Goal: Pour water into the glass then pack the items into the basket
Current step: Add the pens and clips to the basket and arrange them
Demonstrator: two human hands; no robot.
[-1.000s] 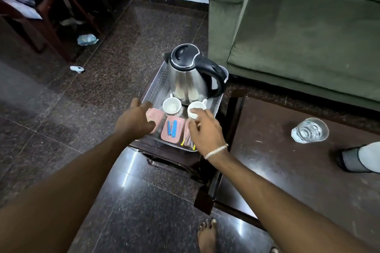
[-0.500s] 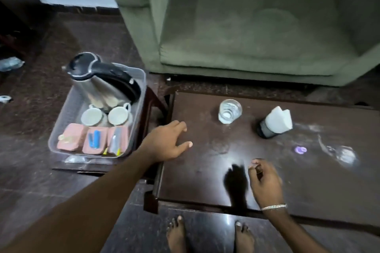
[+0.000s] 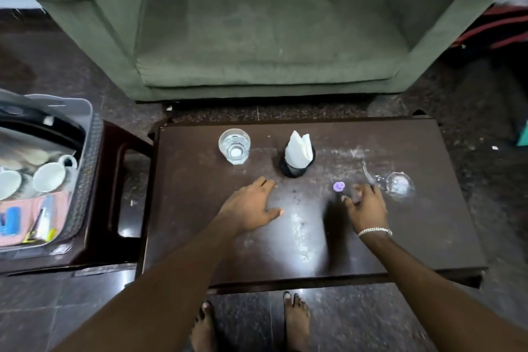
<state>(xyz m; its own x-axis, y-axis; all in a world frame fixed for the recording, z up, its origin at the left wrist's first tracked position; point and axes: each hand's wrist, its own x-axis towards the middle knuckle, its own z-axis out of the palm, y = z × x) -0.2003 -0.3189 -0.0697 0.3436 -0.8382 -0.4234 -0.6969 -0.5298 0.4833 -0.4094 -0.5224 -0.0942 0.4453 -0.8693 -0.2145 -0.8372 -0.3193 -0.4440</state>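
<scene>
A clear glass of water [image 3: 234, 146] stands upright at the back of the dark wooden table [image 3: 428, 231]. Beside it sits a black mesh holder with white napkins [image 3: 297, 157]. A small purple cap [image 3: 339, 186] lies right of centre, and a clear wine glass [image 3: 394, 183] lies on its side at the right. My left hand [image 3: 251, 207] hovers open, palm down, over the table's middle. My right hand [image 3: 364, 204] is open with fingers spread, just beside the purple cap and the wine glass stem. The grey basket [image 3: 85, 151] at the left holds a kettle, two white cups and pink holders.
The basket rests on a dark stool [image 3: 120, 180] left of the table. A green sofa [image 3: 257, 26] stands close behind the table. My bare feet [image 3: 251, 323] are on the glossy stone floor at the table's near edge. Red-and-black cloth [image 3: 497, 31] lies at far right.
My view has swung right from the basket to the table. Both hands left the basket and moved over the table; the right hand has reached toward the purple cap and the wine glass.
</scene>
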